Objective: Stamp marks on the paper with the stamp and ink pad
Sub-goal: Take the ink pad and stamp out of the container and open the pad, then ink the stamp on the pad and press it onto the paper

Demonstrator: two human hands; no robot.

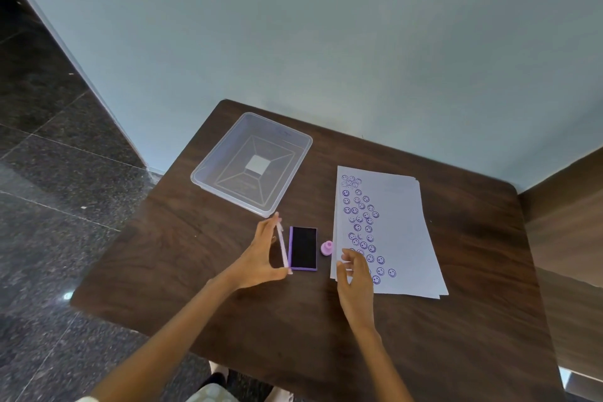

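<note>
We are reaching our left hand (261, 254) in from the lower left, forearm stretched diagonally over the table (182, 238), fingers pointing up and thumb low, so that the hand is gripping the pale lid (282, 246) of the ink pad (303, 248) by its two ends. The lid is standing nearly upright along the pad's left edge. The pad itself is lying flat and uncovered, its dark inked face showing inside a purple frame.

We are holding our right hand (354, 277) loose and unclenched, fingers spread and slightly curled, grasping nothing; it is hovering over or resting on the near left corner of the paper (401, 228), and we cannot tell which. Its forearm is coming up from the bottom edge.

Between the pad and the paper, the small pink stamp (327, 248) is sitting on the table, just beside the sheet's left edge and apart from both hands. The paper, a small stack, is carrying rows of purple smiley marks (360, 215) down its left half. Farther back, a clear plastic tray (208, 170) is lying near the wall (326, 26).
</note>
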